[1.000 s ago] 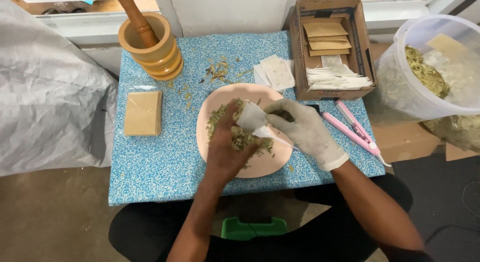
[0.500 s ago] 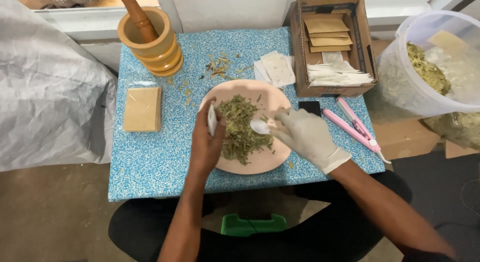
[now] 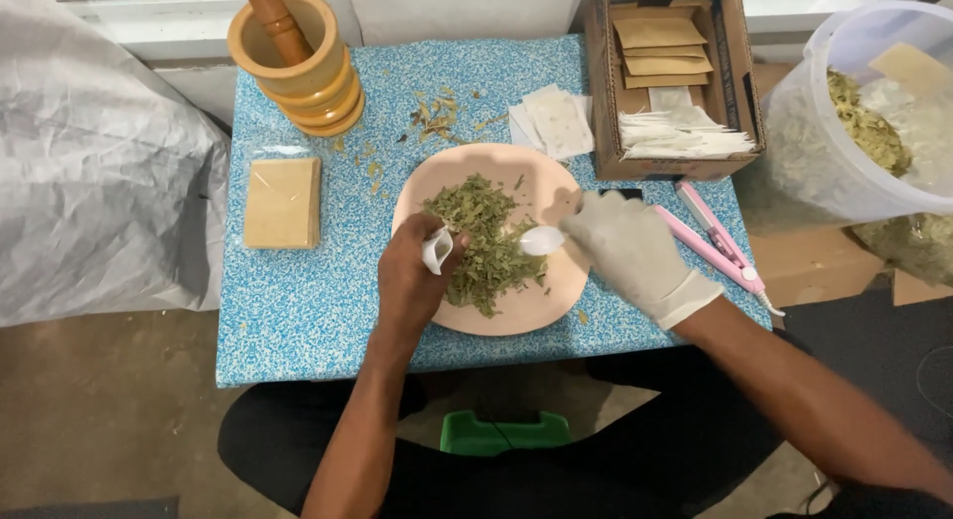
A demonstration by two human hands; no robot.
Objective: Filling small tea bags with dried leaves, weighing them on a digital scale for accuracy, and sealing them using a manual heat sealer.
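Right now the left hand [image 3: 412,281] is pinching a small white sachet [image 3: 436,249] between its fingertips, holding it at the left edge of the herbs [image 3: 486,241]. Opposite, the gloved right hand [image 3: 630,249] is gripping a white spoon [image 3: 543,240], its bowl hovering at the right side of the pile, just above the plate [image 3: 536,311]. That pink plate is sitting in the middle of the counter [image 3: 298,301], a small speckled blue top, with the dried green leaves heaped at its centre.

Around it, loose crumbs of leaf [image 3: 434,114] are lying scattered behind the plate. A wooden mortar [image 3: 298,67] with its pestle [image 3: 273,13] leaning inside is standing at the far left corner. A flat tan packet [image 3: 283,201] in clear wrap is lying near the left edge, well apart from the plate. White sachets [image 3: 554,120] are stacked just behind the plate, beside a cardboard box [image 3: 740,82] holding brown envelopes and more white sachets. A pink sealer [image 3: 717,239] is lying at the right edge, just beside the gloved hand.

Off the counter, a clear tub [image 3: 824,172] of herbs is sitting to the right, grey sheeting [image 3: 94,172] is bunching up on the left, and the floor [image 3: 119,410] below is showing bare and brownish.
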